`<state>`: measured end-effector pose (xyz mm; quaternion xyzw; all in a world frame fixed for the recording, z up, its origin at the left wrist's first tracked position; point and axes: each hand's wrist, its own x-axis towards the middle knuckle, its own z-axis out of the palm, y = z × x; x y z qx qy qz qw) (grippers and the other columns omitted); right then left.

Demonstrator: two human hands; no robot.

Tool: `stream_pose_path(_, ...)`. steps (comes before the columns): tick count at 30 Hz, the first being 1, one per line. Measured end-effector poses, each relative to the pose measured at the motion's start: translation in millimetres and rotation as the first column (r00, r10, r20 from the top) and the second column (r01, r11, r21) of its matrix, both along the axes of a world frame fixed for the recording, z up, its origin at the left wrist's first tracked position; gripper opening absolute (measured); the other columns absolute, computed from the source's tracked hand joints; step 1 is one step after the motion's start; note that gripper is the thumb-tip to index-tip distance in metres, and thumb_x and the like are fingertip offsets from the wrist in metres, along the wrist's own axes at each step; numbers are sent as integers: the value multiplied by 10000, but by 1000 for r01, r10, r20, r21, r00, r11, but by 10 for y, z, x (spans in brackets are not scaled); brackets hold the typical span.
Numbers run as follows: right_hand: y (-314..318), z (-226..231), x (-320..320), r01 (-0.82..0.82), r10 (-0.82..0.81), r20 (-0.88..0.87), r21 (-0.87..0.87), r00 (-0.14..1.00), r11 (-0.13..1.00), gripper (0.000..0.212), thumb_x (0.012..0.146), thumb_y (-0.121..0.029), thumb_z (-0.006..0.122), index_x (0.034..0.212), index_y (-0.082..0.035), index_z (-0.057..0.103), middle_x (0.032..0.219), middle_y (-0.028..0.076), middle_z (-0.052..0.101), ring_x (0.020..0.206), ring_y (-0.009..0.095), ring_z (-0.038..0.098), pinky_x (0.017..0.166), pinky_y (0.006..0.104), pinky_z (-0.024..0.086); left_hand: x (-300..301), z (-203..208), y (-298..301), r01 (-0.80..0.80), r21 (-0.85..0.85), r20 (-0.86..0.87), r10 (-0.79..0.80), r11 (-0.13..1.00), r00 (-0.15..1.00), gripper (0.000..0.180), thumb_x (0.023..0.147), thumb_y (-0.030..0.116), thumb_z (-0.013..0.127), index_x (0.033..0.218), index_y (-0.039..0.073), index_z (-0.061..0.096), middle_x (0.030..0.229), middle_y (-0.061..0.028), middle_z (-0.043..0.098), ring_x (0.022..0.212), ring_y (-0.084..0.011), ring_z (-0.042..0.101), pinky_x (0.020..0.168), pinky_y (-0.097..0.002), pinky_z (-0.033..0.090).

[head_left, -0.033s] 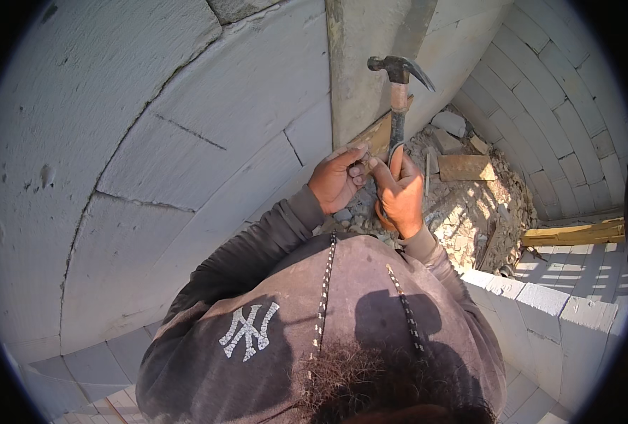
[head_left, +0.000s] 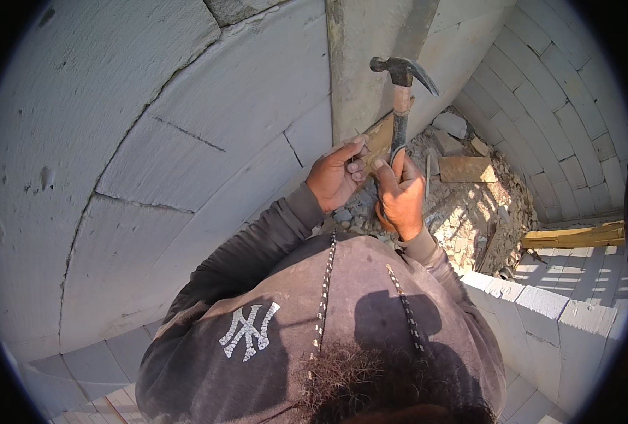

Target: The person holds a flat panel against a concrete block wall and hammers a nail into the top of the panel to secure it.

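My right hand [head_left: 401, 194] is wrapped round the lower handle of a claw hammer [head_left: 400, 106]. The hammer stands head up, its dark claw curving to the right and a pale band below the head. Close by on the left, my left hand [head_left: 339, 175] is closed in a pinch, thumb against fingers. A thin nail [head_left: 358, 132] seems to stick out at its fingertips; it is very small here. Just beyond both hands, a wooden board [head_left: 380, 139] leans at the foot of a grey concrete column [head_left: 367, 71].
A pale block wall [head_left: 208, 141] rises close on my left, and another block wall [head_left: 540, 106] curves at the far right. Rubble [head_left: 462, 226] covers the ground, with a brick-like piece [head_left: 467, 169] on it. A yellowish timber [head_left: 575, 234] and a low block wall [head_left: 540, 304] lie to the right.
My right thumb has drawn slightly away from my left fingertips, and the gap between the hands is wider. The hammer has shifted a touch to the right.
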<state>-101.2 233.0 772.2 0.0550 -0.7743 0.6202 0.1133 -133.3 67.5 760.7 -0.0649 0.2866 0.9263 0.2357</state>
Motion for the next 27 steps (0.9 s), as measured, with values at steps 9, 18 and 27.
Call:
stream_pose_path(9,416,57,73,143,90,-495,413,864,899,28,914,-64,654,888,-54,649,681,57,439,628,259,459,564,393,380,-324,259,-38,-123,87,19,122,989,992,128,1007,220,616,1111,146,625,965,78,602,626,-24,439,598,-210,383)
stream_pose_path(18,437,-8,57,-9,10,46,-21,999,1000,225,931,-109,611,747,1,544,676,102,493,610,274,487,574,399,391,-323,348,53,-220,74,39,217,973,975,146,1008,211,611,1141,151,619,982,78,598,633,-29,423,596,-208,370)
stream_pose_path(27,446,-173,-30,4,80,-220,356,972,935,82,849,-2,678,908,-19,623,770,130,550,636,301,539,516,426,404,-307,355,47,-200,152,83,189,968,978,132,1001,214,618,1128,177,635,980,85,617,639,-26,435,601,-205,373)
